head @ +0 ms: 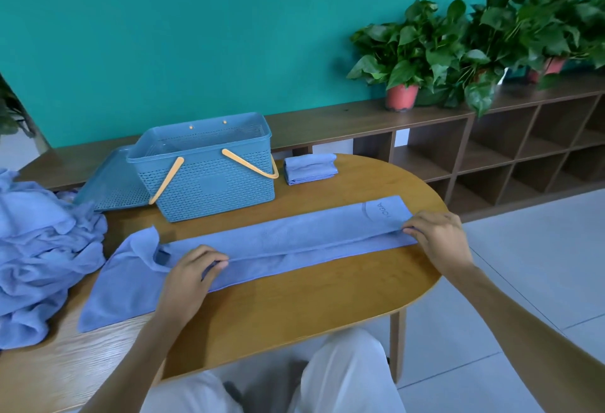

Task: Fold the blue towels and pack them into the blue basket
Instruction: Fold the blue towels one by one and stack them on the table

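Between both hands (314, 249), pinched at its fold, lies the towel (294, 239).

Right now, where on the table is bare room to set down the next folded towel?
Bare wood lies between the basket, the folded towel and the long towel, and along the near edge of the table. The left end is crowded by the towel pile.

Soft cloth, perforated plastic, smooth wood

Under your hands, the towel (278, 242) is matt blue cloth; beyond them, the basket (209, 180) is perforated plastic on a smooth, wood-grain table (294, 308).
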